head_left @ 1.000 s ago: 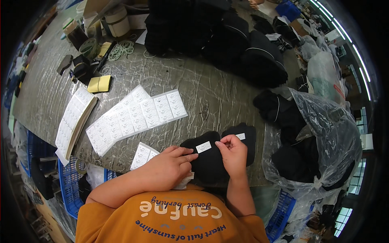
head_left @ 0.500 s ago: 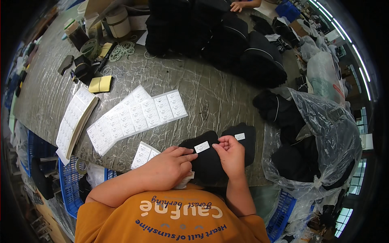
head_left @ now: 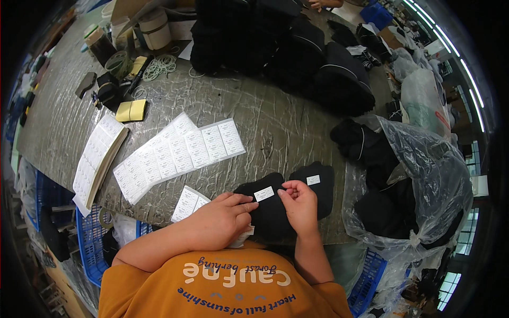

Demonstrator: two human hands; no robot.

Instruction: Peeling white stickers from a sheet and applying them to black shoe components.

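Two black fabric pieces lie side by side at the table's near edge. The left fabric piece (head_left: 273,222) bears a small white label (head_left: 263,194), and the right fabric piece (head_left: 324,199) carries another white label (head_left: 313,179). My left hand (head_left: 228,217) rests on the left piece with fingers curled together, its index finger and thumb tips at that label's left end. My right hand (head_left: 301,206) is closed in a pinch just right of the same label, over the gap between the pieces; anything in the pinch is too small to see. White paper (head_left: 243,237) pokes out below my left hand.
Label sheets (head_left: 180,153) and a thick label stack (head_left: 98,159) lie left. Behind them are a yellow pad (head_left: 131,110), cord (head_left: 160,66) and tubs (head_left: 155,29). Black bundles (head_left: 339,79) stand at the back, a clear bag (head_left: 429,169) right. Another person's hand (head_left: 318,4) shows far off.
My right hand has shifted very slightly, still pinched by the label. My left hand stays put. The other person's hand at the back has drawn away toward the top edge.
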